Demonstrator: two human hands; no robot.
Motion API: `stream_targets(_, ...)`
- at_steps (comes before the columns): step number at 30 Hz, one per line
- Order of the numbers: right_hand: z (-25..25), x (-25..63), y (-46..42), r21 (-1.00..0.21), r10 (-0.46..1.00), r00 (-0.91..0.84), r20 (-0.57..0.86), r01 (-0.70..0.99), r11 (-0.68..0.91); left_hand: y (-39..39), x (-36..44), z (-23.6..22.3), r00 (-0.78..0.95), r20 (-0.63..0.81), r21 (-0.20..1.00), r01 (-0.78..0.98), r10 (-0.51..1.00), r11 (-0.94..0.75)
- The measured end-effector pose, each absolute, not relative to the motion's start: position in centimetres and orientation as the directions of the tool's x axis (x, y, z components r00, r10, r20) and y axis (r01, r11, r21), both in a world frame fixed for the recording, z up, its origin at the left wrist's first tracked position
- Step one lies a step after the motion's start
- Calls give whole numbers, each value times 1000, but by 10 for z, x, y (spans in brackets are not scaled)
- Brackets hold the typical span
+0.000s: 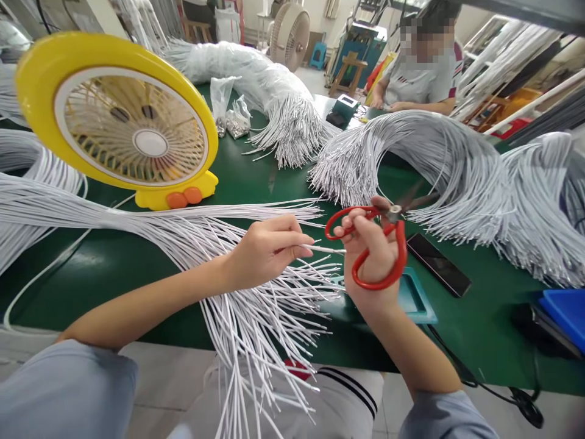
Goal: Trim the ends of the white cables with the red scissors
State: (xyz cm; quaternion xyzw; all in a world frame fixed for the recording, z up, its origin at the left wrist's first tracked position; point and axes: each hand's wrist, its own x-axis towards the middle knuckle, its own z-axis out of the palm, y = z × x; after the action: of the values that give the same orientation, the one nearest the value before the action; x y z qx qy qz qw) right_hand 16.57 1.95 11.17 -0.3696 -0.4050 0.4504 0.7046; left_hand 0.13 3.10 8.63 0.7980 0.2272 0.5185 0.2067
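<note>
My left hand (269, 251) pinches a thin white cable (325, 249) near its end, fingers pressed together. The cable's tip points toward my right hand (372, 253), which is closed around red-handled scissors (398, 259). Their dark blades, smeared by motion, stick up and away to the right of the hand. Beneath my left forearm, a bundle of white cables (247, 305) fans out over the table edge, loose ends facing right. A teal tray (417, 299) lies partly hidden behind my right wrist.
A yellow fan (116, 116) stands at the left. Large cable bundles (411, 146) arch across the back of the green table (150, 268). A phone (439, 265) and a blue bin (567, 314) are at the right. Another person (418, 79) sits across the table.
</note>
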Motion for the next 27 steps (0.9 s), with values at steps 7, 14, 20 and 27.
stream_targets(7,92,155,6,-887,927,81,367,-271,375,28,-3,98,374,582,758,71,722,-648)
stream_targets(14,90,152,8,-870,898,49,437,-232,436,29,-3,99,342,497,849,1,798,-529)
stream_targets(20,88,151,10,-916,939,63,338,-209,343,29,-4,100,407,489,816,98,771,-569)
stream_targets(27,84,148,9,-912,935,123,333,-208,353,28,-2,100,442,412,861,97,797,-499)
